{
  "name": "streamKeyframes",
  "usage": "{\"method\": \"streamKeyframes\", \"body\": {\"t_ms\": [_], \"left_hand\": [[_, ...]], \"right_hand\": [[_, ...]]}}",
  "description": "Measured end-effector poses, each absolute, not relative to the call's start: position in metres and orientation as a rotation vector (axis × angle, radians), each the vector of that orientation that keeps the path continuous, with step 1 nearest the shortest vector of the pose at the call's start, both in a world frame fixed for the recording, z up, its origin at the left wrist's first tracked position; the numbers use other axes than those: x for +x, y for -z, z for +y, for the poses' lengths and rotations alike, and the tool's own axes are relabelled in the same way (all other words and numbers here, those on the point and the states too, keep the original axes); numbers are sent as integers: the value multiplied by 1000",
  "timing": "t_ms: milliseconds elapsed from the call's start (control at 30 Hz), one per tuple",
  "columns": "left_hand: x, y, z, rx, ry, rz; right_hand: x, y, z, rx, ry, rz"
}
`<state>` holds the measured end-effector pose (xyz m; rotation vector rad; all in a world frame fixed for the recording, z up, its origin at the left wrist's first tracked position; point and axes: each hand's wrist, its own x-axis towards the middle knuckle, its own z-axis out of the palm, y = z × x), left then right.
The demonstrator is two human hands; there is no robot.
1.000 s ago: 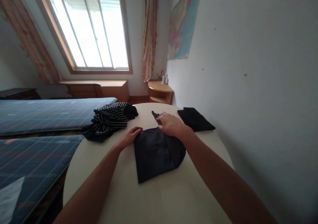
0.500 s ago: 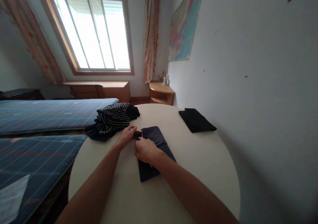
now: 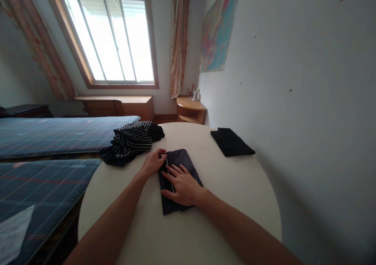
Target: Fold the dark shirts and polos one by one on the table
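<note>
A dark garment [image 3: 183, 159], folded into a flat rectangle with a thin white line down its left part, lies on the round table in front of me. My right hand [image 3: 183, 186] presses flat on its middle, fingers spread. At the garment's far left corner, my left hand [image 3: 154, 162] has its thumb and curled fingers closed on the edge. Further left, close by, sits a crumpled heap of black clothing with white stripes [image 3: 133, 137]. The garment's kind cannot be made out.
A folded black cloth [image 3: 232, 141] lies at the right rear of the cream round table [image 3: 235, 225]. Beds with blue checked mattresses [image 3: 53, 137] stand to the left, one bearing a white paper sheet [image 3: 14, 233]. A wall [image 3: 317, 131] rises on the right.
My right hand has gone from a closed grip at the garment's left edge to lying spread on top. The left-edge strip now lies flatter, and my left hand has shifted slightly right.
</note>
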<state>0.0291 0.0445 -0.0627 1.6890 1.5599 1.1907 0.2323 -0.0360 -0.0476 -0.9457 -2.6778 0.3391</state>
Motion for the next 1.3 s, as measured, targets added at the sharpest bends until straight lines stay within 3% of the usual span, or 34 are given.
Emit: {"method": "streamKeyframes", "body": {"t_ms": [267, 767, 1067, 1300], "left_hand": [[50, 68, 35, 2138, -905, 1789], [51, 79, 38, 2172, -895, 1912], [52, 71, 34, 2130, -878, 1875], [76, 60, 15, 2207, -790, 1869]], "right_hand": [[233, 46, -37, -926, -339, -2672], [248, 45, -39, -989, -378, -2624], [273, 36, -15, -897, -600, -2569], [301, 27, 4, -1228, -503, -2180]]}}
